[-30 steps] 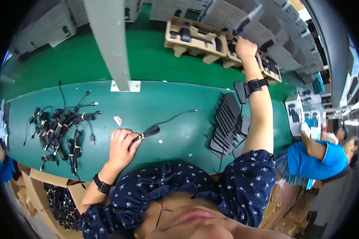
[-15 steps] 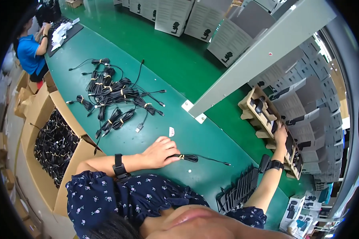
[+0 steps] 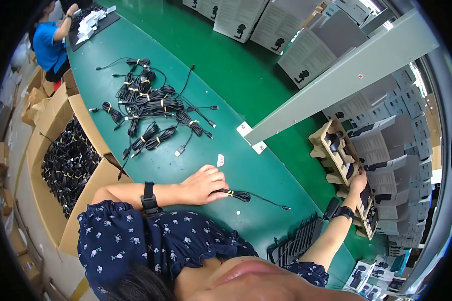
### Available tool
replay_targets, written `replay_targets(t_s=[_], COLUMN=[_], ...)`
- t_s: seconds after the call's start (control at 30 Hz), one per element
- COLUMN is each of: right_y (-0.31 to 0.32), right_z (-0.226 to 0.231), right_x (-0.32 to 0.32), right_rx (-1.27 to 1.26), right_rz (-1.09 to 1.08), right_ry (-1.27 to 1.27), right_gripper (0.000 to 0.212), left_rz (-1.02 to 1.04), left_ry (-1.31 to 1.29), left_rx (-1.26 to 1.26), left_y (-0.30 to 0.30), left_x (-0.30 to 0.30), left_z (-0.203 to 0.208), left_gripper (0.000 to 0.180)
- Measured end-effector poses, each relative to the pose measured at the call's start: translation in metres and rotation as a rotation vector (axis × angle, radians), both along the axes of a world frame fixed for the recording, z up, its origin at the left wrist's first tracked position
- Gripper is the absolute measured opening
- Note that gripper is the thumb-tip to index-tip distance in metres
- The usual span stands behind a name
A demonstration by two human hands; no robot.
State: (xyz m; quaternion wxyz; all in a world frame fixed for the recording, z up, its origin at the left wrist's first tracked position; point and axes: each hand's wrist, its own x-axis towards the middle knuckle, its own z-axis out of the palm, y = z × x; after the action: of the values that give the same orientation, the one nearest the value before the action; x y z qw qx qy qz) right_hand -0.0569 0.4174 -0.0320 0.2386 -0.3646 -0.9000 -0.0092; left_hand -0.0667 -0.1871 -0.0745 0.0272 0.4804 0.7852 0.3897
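My left hand rests on the green table with its fingers closed on a coiled black cable tied with a pale twist tie. One cable end stretches right along the tabletop. My right arm reaches out to the far right. There my right hand is at the edge of a brown molded tray with black parts in it, its fingers bent and partly hidden. I cannot make out what they hold. A heap of tied black cables lies on the table ahead of my left hand.
A carton full of black cables stands at the left. Black stands lie by my right forearm. A grey metal post slants above the table. Open printed boxes line the right. A co-worker in blue sits far left.
The whole view has shifted slightly. My left hand still holds the cable in the same spot. My right hand remains at the tray, a little lower along its edge.
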Motion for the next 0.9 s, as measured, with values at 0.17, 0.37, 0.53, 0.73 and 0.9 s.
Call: replay_targets(t_s=[0.17,0.37,0.53,0.73,0.9], right_y=[-0.040,-0.060,-0.073,-0.115,-0.272], right_z=[0.035,0.028,0.042,0.026,0.056], right_x=[0.000,0.002,0.017,0.067,0.064], right_rx=[0.334,0.242,0.257,0.484,0.125], right_rz=[0.106,-0.001,-0.081,0.118,0.685], right_ry=[-0.448,0.030,-0.468,0.010,0.080], right_gripper=[0.046,0.046,0.035,0.036,0.026], left_rz=[0.018,0.000,0.198,0.700,0.725], left_ry=[-0.003,-0.019,0.207,0.395,0.462], left_rx=[0.000,-0.023,0.129,-0.164,-0.364], left_y=[0.000,0.000,-0.018,-0.074,-0.113], left_x=[-0.001,0.001,-0.010,-0.045,-0.056], left_z=[0.001,-0.003,0.009,0.038,0.006], left_gripper=[0.016,0.022,0.034,0.042,0.038])
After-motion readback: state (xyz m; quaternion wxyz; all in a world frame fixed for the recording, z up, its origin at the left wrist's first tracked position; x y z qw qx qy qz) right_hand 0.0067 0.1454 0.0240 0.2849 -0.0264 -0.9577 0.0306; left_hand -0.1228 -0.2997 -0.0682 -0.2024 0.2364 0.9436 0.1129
